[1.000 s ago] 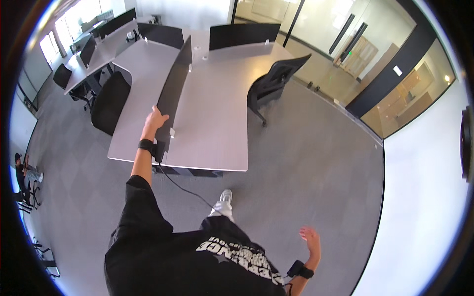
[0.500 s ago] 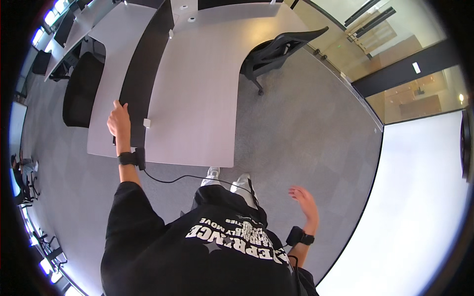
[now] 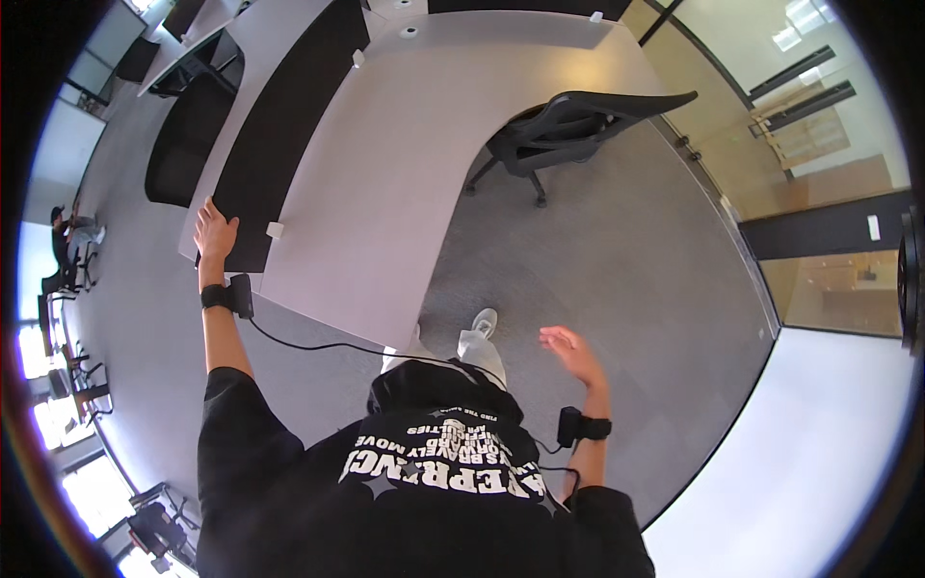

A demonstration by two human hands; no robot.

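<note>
- The right hand (image 3: 575, 356) is in the air above the grey floor (image 3: 617, 260), close to the body, with its fingers loosely extended and its palm free.
- The left hand (image 3: 216, 231) lies on the top edge of the black divider panel (image 3: 289, 116), at its near end, thumb apart from the fingers; whether it squeezes the panel, I cannot tell.
- The black divider panel stands along the desk (image 3: 405, 135) and parts it into two sides; a white clip (image 3: 276, 229) sits just beside the left hand.
- The desk has a pale, smooth surface with a curved edge, and light shines on its farther part.
- At this curve stands a black mesh chair (image 3: 578, 125).
- The floor reaches a white wall (image 3: 771, 453) at right and, farther, a glass partition (image 3: 703, 96).
- Far at left, a person (image 3: 66, 236) sits.
</note>
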